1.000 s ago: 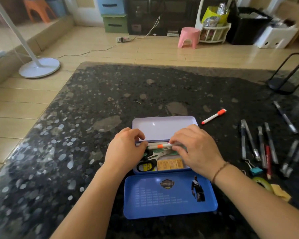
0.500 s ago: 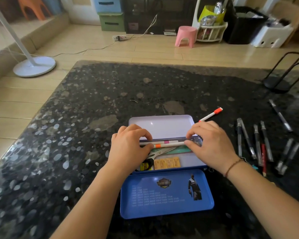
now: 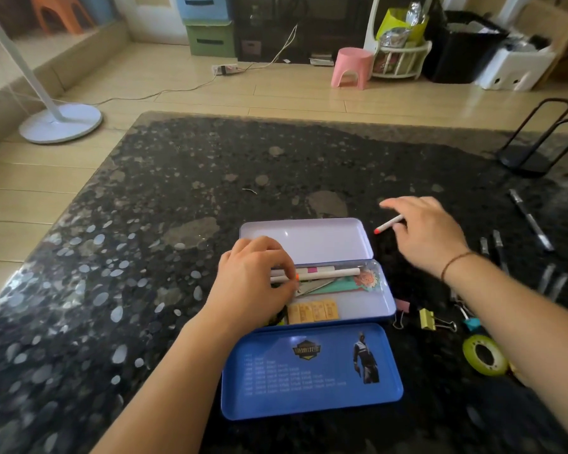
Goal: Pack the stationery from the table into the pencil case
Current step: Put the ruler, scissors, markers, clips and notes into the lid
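Pencil case (image 3: 358, 309) sits open at table (image 3: 177, 191) centre-near, pale inner lid (image 3: 305, 239) folded toward the far side, blue tray (image 3: 309, 371) lying flat on the near side, touching the case. Inside: two white markers (image 3: 328, 273) along the far wall, scissors (image 3: 309, 286) just nearer, partly hidden, yellow sticky tabs (image 3: 312, 311) at the near wall.

Your left hand (image 3: 254, 283) rests over the case's left end, fingers curled, tips pinching the markers' left ends.

Your right hand (image 3: 427, 234) is out over the table to the right of the lid, fingers loosely spread; a white marker with red tip (image 3: 387, 224) pokes out under it. Can't tell if you're gripping it or just touching it.

Right of the case: binder clips (image 3: 435, 321), green tape roll (image 3: 484, 355), row of dark pens (image 3: 532, 221) farther right, blurred.
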`<state>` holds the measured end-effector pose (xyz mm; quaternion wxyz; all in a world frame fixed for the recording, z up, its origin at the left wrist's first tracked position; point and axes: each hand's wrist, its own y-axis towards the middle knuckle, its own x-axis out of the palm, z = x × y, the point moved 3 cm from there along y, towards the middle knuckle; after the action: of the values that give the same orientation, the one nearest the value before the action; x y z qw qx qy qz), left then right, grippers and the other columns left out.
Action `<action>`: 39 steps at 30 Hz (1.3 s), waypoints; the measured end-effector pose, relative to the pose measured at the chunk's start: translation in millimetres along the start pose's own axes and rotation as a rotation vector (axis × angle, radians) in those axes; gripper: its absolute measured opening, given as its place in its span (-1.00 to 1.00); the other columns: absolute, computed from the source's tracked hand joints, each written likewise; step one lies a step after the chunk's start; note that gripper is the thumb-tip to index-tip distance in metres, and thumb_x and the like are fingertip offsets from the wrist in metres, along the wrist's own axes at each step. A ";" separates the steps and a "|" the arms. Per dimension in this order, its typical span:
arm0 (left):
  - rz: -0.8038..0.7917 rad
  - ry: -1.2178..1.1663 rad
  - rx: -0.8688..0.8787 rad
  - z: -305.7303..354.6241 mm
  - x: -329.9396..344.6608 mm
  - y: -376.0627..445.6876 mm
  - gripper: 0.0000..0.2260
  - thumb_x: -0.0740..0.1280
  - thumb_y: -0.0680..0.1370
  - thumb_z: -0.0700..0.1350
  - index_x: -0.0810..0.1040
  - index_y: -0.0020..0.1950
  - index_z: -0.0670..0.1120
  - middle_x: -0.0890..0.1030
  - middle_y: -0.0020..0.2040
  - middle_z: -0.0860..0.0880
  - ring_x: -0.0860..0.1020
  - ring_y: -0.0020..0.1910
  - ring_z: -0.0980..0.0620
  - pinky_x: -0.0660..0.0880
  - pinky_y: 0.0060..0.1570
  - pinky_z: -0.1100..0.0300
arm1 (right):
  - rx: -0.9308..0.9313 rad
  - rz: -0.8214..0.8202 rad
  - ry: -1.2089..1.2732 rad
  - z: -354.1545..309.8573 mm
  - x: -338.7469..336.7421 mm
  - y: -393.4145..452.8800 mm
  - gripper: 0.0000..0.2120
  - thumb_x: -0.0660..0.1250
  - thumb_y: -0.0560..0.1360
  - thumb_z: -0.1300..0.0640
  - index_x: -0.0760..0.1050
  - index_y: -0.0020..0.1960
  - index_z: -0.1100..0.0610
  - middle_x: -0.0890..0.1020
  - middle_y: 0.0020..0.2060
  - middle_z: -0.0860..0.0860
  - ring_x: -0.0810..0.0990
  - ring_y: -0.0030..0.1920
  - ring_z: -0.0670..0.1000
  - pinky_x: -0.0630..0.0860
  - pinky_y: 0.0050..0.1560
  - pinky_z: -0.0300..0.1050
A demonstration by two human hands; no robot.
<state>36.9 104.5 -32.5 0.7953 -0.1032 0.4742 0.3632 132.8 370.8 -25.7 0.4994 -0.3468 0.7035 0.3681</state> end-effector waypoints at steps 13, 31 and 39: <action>-0.116 0.105 0.074 7.8 12.2 -0.9 -0.87 0.41 0.44 0.11 0.66 -0.05 0.15 0.45 0.26 0.19 0.25 0.31 0.06 0.14 0.29 0.00 | -0.206 0.164 0.214 -1.1 -12.6 -18.0 -0.83 0.31 0.53 0.18 0.61 0.08 0.07 0.61 -0.06 0.02 0.55 -0.02 0.11 0.54 -0.06 0.08; -0.211 0.056 0.000 5.2 10.9 1.9 -0.88 0.40 0.46 0.07 0.65 -0.03 0.21 0.43 0.25 0.23 0.21 0.31 0.10 0.06 0.28 0.06 | -0.322 0.005 0.105 -57.9 12.1 -55.4 -0.83 0.46 0.40 0.13 0.58 -0.03 -0.01 0.59 -0.12 -0.12 0.46 -0.10 -0.04 0.46 -0.18 -0.14; -0.134 -0.088 0.003 0.1 -1.6 3.2 -0.84 0.46 0.43 -0.07 0.63 -0.06 0.18 0.51 0.13 0.21 0.35 0.22 0.06 0.27 0.28 -0.06 | -0.293 0.085 0.152 -58.4 4.5 -56.5 -0.85 0.43 0.43 0.07 0.65 0.00 0.02 0.63 -0.15 -0.08 0.47 -0.10 -0.01 0.49 -0.20 -0.05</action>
<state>34.4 106.1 -30.5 0.8381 -0.1174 0.4314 0.3127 153.8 292.2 -26.2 0.3730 -0.4127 0.6920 0.4602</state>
